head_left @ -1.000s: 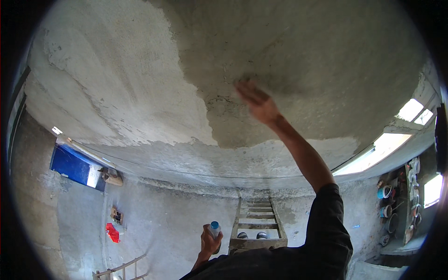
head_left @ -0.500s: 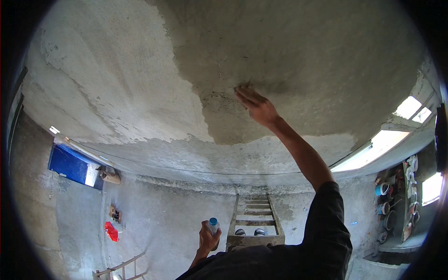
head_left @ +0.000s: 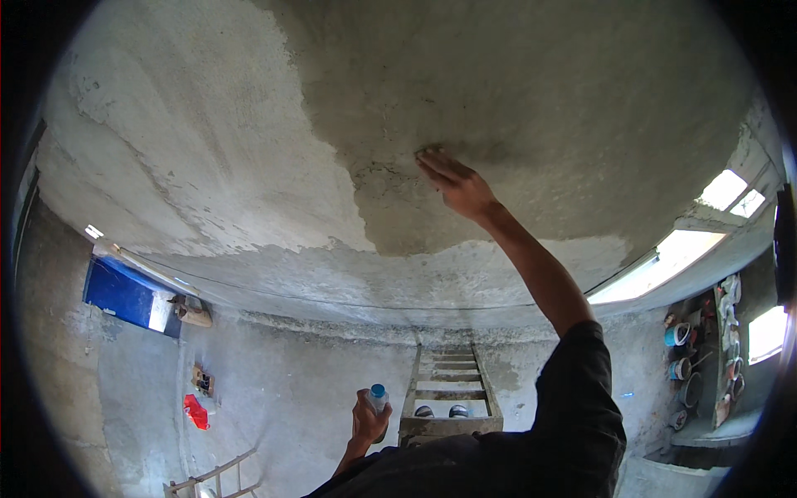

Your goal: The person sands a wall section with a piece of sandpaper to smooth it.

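Observation:
My right hand (head_left: 465, 189) is raised against the grey cement wall (head_left: 224, 149). Its fingers stretch out, with the tips at the surface, and I see nothing held in it. Around the fingertips spreads a darker, damp-looking patch (head_left: 531, 91) with fine cracks (head_left: 383, 170) just left of the hand. Low in front of my body, my left hand (head_left: 365, 422) is wrapped round a clear bottle (head_left: 378, 402) with a blue cap. The bottle stands roughly upright in the grip. My feet (head_left: 457, 411) show on a wooden ladder (head_left: 491, 398) just right of the bottle.
A thin cable (head_left: 332, 300) runs across the lower wall. Bright openings (head_left: 664, 266) lie at the right, with several buckets (head_left: 679, 335) below. At the left are a blue panel (head_left: 124, 290), a red bag (head_left: 196, 412) and another ladder (head_left: 217, 475).
The view has shifted slightly, so things sit a little further left. My right hand stays at nearly the same place on the wall, and my left hand keeps holding the bottle.

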{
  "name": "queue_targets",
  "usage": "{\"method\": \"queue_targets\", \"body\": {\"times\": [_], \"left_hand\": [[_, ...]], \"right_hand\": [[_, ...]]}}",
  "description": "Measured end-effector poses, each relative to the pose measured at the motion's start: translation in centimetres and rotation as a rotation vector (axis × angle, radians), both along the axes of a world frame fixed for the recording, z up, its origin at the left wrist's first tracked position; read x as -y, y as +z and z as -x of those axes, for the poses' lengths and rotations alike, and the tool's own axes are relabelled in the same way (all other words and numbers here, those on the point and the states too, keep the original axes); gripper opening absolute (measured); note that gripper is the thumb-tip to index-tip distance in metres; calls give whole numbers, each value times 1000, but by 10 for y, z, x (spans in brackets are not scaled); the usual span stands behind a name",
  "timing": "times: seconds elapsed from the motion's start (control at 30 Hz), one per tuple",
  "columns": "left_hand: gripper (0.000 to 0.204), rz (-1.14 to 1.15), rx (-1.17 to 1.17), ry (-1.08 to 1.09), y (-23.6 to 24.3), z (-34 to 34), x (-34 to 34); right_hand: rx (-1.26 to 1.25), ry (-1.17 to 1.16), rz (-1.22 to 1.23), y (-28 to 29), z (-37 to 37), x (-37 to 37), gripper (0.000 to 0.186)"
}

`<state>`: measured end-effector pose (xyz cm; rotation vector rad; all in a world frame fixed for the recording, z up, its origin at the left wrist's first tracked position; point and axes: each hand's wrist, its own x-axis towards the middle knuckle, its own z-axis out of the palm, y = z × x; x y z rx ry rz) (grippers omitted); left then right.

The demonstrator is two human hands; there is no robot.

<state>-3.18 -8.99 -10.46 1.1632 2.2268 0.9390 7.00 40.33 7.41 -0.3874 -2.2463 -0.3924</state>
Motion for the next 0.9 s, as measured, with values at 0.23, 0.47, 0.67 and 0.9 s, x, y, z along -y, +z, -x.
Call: {"method": "queue_targets", "body": {"times": [0.23,0.47,0.67,0.9], "left_hand": [[51,18,-2,-37,5,0,0],[52,-8,26,-15,2,-1,-2],[53,45,14,-6,3,-4,4],[52,-3,20,-14,-3,-2,0]], "right_hand": [[-512,-42,-148,135,-39,-25,65],[189,-17,1,-34,-13,-11,58],[-242,135,186,42,-29,-14,66],[-424,-2,-127,85,-32,-42,69]]}}
